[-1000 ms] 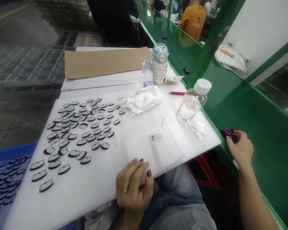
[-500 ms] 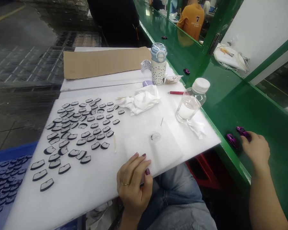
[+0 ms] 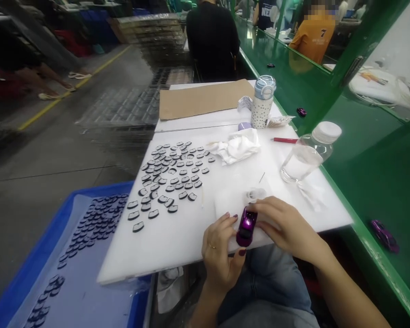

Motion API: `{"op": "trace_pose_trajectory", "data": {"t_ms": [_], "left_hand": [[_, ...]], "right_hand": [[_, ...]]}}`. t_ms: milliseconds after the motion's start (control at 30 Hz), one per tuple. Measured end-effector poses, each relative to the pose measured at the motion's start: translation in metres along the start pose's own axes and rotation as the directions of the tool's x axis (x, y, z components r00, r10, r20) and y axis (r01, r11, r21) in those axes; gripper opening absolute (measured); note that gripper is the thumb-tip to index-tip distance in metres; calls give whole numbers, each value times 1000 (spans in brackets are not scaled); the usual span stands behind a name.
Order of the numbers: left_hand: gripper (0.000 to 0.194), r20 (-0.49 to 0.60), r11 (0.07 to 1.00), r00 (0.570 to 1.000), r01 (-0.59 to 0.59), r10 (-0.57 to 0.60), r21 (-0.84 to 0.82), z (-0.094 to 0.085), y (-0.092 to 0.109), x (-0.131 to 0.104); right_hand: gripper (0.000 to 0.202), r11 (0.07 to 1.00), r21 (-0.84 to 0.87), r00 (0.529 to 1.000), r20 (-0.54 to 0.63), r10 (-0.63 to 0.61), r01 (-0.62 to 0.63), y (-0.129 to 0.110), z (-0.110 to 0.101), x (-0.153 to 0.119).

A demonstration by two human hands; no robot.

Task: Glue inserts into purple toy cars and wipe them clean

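Note:
A shiny purple toy car (image 3: 247,226) is between my two hands at the front edge of the white table (image 3: 177,246). My right hand (image 3: 285,225) grips the car's far end and right side with thumb and fingers. At the car's left side is my left hand (image 3: 220,250), fingers bent and thumb apart from them, fingertips close to the car; it holds nothing that I can see. Many small dark-edged curved pieces (image 3: 172,209) lie spread over the left of the table. Just beyond the car sits a small clear round item (image 3: 254,195).
A bottle of clear liquid (image 3: 302,159), a dotted cup (image 3: 261,107), a crumpled white cloth (image 3: 239,146) and a red pen (image 3: 283,140) stand or lie farther back. Another purple car (image 3: 384,235) rests on the green surface (image 3: 372,182) at right. A blue bin (image 3: 68,214) holds more dark pieces.
My right hand has brought one purple car from the green surface to the table front, beside my left hand. The view has swung left.

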State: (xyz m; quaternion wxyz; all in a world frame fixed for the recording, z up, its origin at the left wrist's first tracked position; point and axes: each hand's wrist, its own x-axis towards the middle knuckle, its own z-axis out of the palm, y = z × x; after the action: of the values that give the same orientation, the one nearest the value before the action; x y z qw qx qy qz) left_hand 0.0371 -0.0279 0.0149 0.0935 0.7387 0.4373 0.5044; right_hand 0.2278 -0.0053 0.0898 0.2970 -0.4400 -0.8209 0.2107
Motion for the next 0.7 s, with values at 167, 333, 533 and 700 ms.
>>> {"op": "trace_pose_trajectory", "data": {"t_ms": [167, 333, 533, 700], "left_hand": [[18, 132, 996, 988, 88, -85, -24, -12, 9, 9], [79, 549, 991, 826, 124, -129, 47, -43, 9, 38], [70, 737, 1000, 675, 12, -22, 20, -49, 1, 77], [54, 647, 998, 762, 59, -32, -19, -36, 7, 78]], "right_hand": [[30, 964, 189, 957, -184, 222, -187, 5, 3, 21], [25, 896, 352, 935, -124, 333, -272, 11, 6, 38], [12, 788, 613, 906, -303, 297, -54, -7, -14, 8], [30, 450, 889, 966, -187, 179, 89, -16, 9, -10]]}}
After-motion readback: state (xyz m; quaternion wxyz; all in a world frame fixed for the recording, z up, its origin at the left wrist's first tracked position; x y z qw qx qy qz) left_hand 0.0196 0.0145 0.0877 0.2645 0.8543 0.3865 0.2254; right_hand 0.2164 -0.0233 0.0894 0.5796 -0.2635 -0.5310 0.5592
